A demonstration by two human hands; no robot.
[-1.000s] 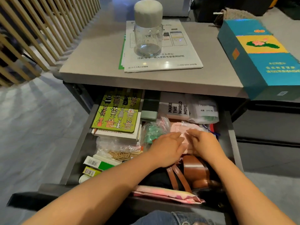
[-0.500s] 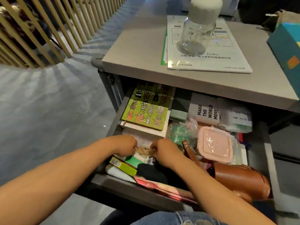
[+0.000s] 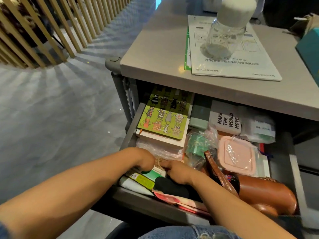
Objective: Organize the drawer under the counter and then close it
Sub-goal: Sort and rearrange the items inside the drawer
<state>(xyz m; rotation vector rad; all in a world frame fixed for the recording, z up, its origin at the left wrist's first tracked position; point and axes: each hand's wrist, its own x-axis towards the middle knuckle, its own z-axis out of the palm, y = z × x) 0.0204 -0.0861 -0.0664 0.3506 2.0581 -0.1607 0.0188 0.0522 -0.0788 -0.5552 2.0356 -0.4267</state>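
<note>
Inside, drawer [image 3: 130,130] holds notebook [image 3: 164,121], pink box [image 3: 236,155].

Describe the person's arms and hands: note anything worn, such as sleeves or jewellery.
The left hand and right hand are bare: no gloves, and no watch or bracelet at the wrists. No sleeves show on either arm. The fingers are mostly hidden, so rings cannot be judged.

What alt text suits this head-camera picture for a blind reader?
A person's left hand and right hand meet over a tan bundle at the front left of an open, crowded drawer. A clear bottle stands on papers on the counter above.
</note>
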